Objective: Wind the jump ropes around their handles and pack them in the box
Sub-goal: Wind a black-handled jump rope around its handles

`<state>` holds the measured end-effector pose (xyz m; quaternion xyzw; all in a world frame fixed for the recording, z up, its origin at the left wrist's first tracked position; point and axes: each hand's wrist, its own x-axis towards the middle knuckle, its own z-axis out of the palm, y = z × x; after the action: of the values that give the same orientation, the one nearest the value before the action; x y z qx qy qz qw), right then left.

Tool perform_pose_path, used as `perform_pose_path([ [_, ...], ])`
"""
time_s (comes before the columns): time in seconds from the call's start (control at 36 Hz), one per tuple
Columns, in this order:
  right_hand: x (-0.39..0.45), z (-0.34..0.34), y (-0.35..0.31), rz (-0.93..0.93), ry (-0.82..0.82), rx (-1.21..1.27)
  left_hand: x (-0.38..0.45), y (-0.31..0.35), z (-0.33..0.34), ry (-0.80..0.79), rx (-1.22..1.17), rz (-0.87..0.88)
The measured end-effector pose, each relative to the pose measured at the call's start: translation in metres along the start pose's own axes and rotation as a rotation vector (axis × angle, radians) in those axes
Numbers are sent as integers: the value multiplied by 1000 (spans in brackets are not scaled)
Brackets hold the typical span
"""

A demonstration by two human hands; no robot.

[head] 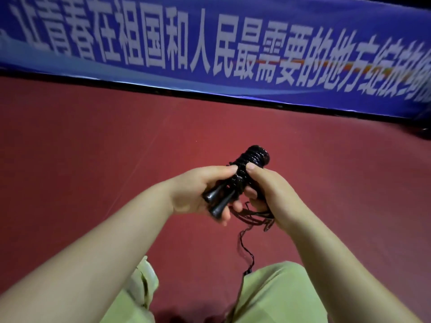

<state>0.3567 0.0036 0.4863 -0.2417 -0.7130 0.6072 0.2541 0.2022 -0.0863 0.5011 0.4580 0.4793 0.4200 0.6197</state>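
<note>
Trousers [277,297] of light green cloth fill the bottom of the frame, with both bare forearms reaching up from the lower corners toward the centre. A loose black rope tail [245,250] hangs down the lower middle of the frame, between the legs, and runs out of view at the bottom edge. A small tangle of the same rope sits just under the right hand [268,190].

At centre frame both hands meet on one black jump rope bundle [253,158]. The left hand [198,190] grips the two handles [220,201], which lie side by side with their flared ends pointing to the lower left; its fingers are curled under them and its thumb presses on top of the wound part. The right hand's fingers are curled around the bundle from the right, thumb pressed on the coils just beside the left thumb. Tight coils of rope wrap the upper part of the handles and stand clear above both thumbs.

Behind the hands lies a dark red floor [93,136]. Across the top of the frame runs a blue banner [210,31] with large white characters, its lower edge bordered in black.
</note>
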Motion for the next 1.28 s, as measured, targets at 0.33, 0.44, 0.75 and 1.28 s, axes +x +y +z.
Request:
perform_pose_path([
  [0.33,1,-14,-34,134,43,-356,3,19,28,346,431,207],
  [0.44,3,-16,-40,171,59,-384,11,18,27,440,604,256],
  [0.75,3,-20,-56,157,164,-485,7,40,19,554,1006,317],
  [1.28,1,-13,-50,-6,295,-403,-8,58,12,312,726,323],
])
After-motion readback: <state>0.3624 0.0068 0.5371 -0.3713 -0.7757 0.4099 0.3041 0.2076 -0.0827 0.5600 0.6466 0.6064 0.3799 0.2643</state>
